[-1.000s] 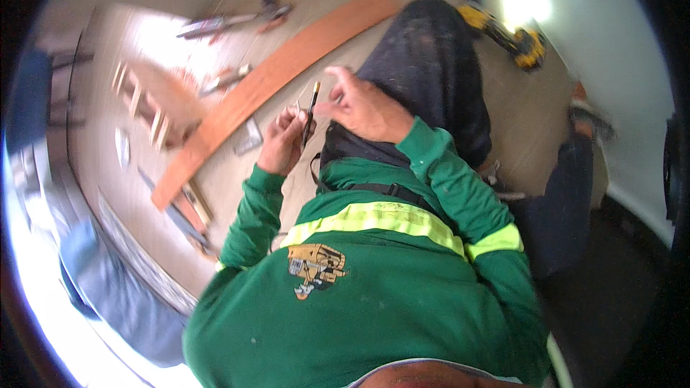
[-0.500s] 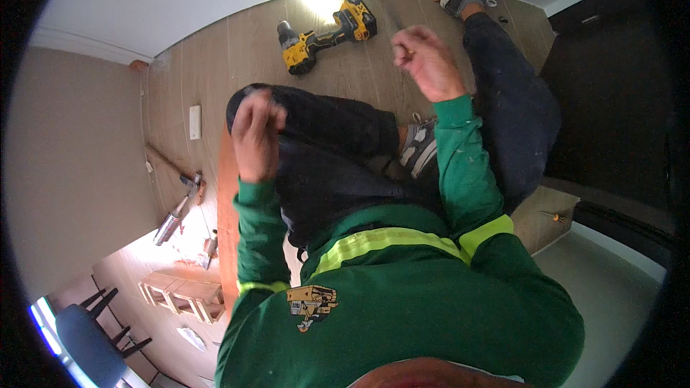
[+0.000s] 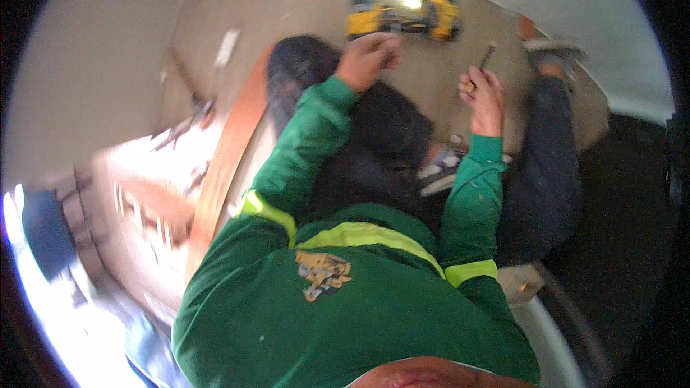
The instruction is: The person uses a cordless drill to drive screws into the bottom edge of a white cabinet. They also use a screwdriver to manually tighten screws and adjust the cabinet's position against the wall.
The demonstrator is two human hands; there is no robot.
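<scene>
In my right hand [image 3: 486, 99], raised above the floor between my legs, is a slim dark rod with a yellow end [image 3: 489, 55], its dark part pointing up out of my fingers. Blur keeps me from telling its exact kind. My left hand [image 3: 366, 62] is over my bent knee, fingers curled in; whatever lies inside them, if anything, is hidden. Just beyond it a yellow and black cordless drill [image 3: 366, 21] lies on its side on the floor, apart from both hands as far as I can see.
A long reddish-brown wooden board [image 3: 231, 154] runs along my left side. Further left are a hammer [image 3: 203, 109], a small white rectangular piece [image 3: 228, 47] and a slatted wooden piece [image 3: 154, 201]. A white wall [image 3: 618, 36] stands at the far right.
The view has swung, so the drill and legs appear further right. My left hand has come across toward the drill. The rod in my right hand now shows more clearly.
</scene>
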